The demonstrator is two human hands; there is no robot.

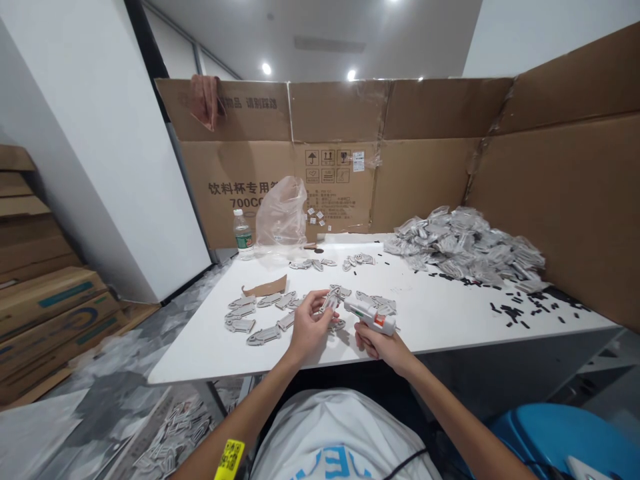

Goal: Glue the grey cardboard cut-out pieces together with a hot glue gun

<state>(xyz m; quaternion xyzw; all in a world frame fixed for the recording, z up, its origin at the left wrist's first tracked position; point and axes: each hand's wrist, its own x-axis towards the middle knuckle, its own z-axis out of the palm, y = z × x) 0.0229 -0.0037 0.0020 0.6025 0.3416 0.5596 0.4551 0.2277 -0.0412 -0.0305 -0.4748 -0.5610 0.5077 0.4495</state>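
Observation:
My left hand [309,328] pinches a small grey cut-out piece [330,300] between thumb and fingers above the white table [440,327]. My right hand [381,348] grips a white hot glue gun [370,316] with an orange patch on its side, its nozzle end pointing left toward the held piece. The two are close but apart. Flat grey cardboard-like cut-outs [263,335] lie scattered around both hands. Part of the table beneath my hands is hidden.
A large heap of grey cut-outs [465,243] lies at the back right, with small black pieces [513,312] near it. A water bottle [243,235] and plastic bag [281,213] stand before a cardboard wall [330,157]. More cut-outs [170,433] lie on the floor.

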